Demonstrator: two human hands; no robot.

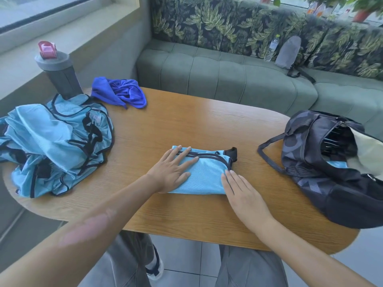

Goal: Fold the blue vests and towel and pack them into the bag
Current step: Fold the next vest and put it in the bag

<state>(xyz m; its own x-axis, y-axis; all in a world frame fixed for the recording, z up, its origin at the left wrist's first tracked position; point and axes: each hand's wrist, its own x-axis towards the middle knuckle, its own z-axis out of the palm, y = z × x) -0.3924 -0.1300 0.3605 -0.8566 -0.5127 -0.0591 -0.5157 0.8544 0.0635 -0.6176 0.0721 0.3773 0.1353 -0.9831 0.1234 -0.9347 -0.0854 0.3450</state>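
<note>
I see my left hand and right hand bare, forearms unsleeved; below the table edge, grey trousers and a dark shoe with white sock

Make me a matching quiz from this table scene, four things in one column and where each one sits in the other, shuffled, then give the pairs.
1. folded vest
2. towel
3. bag
4. vest pile

A. table's right end, open
B. far left, beside the shaker bottle
C. centre, under both hands
D. left end, crumpled

Pairs: 1-C, 2-B, 3-A, 4-D
</note>
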